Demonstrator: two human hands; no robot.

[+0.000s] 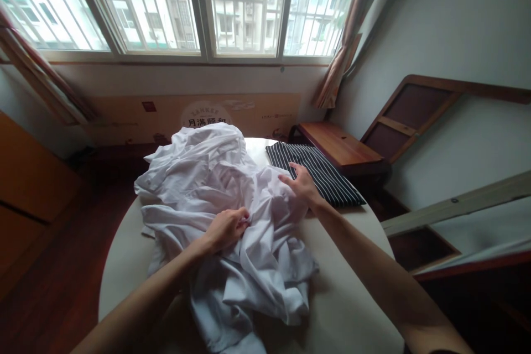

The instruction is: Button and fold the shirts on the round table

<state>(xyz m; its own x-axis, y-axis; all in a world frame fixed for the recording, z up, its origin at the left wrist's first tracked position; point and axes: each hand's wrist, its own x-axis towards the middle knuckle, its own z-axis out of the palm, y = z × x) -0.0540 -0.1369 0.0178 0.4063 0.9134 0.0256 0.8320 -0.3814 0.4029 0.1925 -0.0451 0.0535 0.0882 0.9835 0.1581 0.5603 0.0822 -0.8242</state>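
A crumpled heap of white cloth point(199, 171), seemingly shirts, covers the middle of the round table point(120, 265). Within the folds near its centre, my left hand point(228, 228) is closed, gripping a bit of the white cloth. My right hand point(302, 183) rests at the heap's right side with thumb and fingers apart, the fingertips at the cloth's edge. Just beyond the right hand lies a folded black cloth with white stripes point(327, 171), flat on the table. One sleeve-like end of the white cloth hangs toward the near edge.
Behind the table are a printed cardboard panel point(257, 108) and a barred window point(244, 5). To the right stand a low wooden bench point(340, 142) and a wooden frame point(427, 97) leaning on the wall. A curtain point(338, 69) hangs beside the window.
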